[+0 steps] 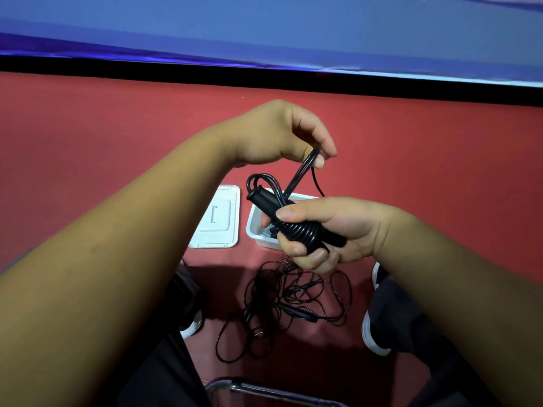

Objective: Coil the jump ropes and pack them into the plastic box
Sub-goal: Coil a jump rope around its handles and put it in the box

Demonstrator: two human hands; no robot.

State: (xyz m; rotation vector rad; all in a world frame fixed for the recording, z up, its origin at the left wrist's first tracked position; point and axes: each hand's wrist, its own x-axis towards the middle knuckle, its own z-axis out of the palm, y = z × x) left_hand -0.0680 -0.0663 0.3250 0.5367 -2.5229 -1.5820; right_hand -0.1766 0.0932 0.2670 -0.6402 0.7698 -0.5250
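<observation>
Holds one jump rope (296, 229) mid-air at frame centre, above the plastic box (252, 227). Grips its two black handles side by side in the right hand (332, 230), fingers curled tight round the wrapped section, thumb pressed across the top; probably to stop the turns slipping. Pinches the doubled free cord (302, 168) between thumb and fingertips of the left hand (279, 136), at 12 o'clock of the bundle, pulled taut; likely to lay the next turn under tension. Judges the step as winding, this rope not yet packed.

Shows the box open at 9 o'clock of the right hand, something dark and grey inside, too hidden to identify. Shows the lid (216, 218) flat at 9 o'clock of the box, just beside it, not touching; presumably set aside for free access. Shows further ropes (288, 301) tangled at 6 o'clock on the red floor (88, 127), between the shoes (371, 333).

Materials: cord thin, glossy black, springy, making a neat ribbed coil. Handles matte, cylindrical, rigid. Box and lid white plastic, rectangular, rounded corners; raised panel on lid. Floor matte, even.
</observation>
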